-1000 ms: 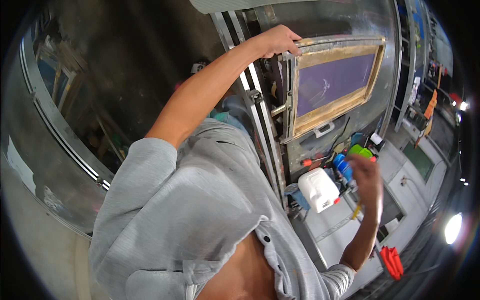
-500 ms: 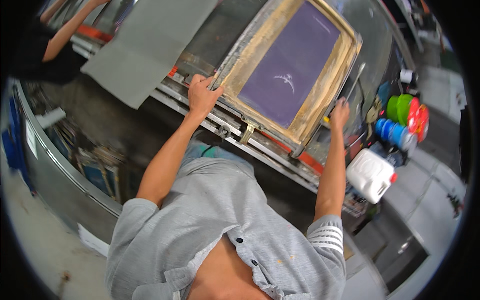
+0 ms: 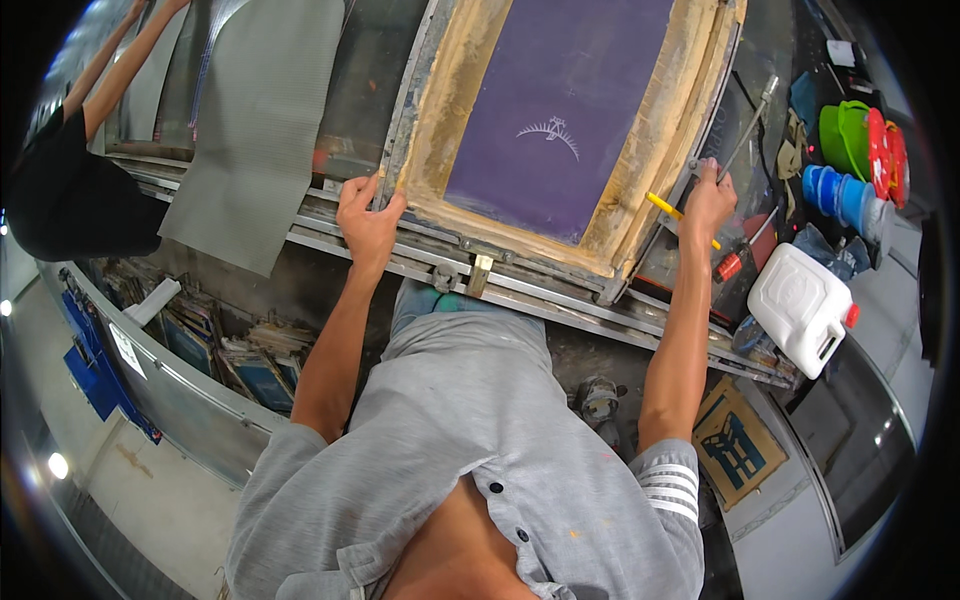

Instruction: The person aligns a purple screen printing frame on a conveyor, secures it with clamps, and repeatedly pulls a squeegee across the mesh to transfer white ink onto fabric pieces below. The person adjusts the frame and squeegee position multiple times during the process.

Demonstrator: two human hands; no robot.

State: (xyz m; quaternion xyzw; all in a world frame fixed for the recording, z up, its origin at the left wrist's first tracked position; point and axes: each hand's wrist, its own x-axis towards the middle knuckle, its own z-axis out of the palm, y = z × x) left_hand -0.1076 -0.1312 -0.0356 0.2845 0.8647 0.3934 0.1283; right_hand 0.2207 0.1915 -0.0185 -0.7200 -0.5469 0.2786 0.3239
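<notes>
A screen-printing frame (image 3: 620, 190) lies in front of me, with tan tape around a purple mesh (image 3: 555, 70) that bears a pale curved, spiky design. My left hand (image 3: 367, 222) pinches the frame's near left edge between thumb and fingers. Beyond the frame's right side, my right hand (image 3: 708, 205) is closed around the near end of a thin metal rod (image 3: 748, 130); the fingers hide that end. A yellow pen-like tool (image 3: 664, 206) passes beneath my right wrist. Close by lies a screwdriver with a red handle (image 3: 729, 267).
Metal rails (image 3: 560, 305) run along the table's near edge. On the right stand a white jug (image 3: 800, 300), blue containers (image 3: 838, 192) and green and red ones. At the left, a grey sheet (image 3: 255, 120) overhangs the rail beside another person (image 3: 85, 190) in black. Old frames (image 3: 260, 365) are stacked below.
The whole view has turned, so the frame now appears more upright and farther up the picture. Both hands keep nearly the same places beside the frame.
</notes>
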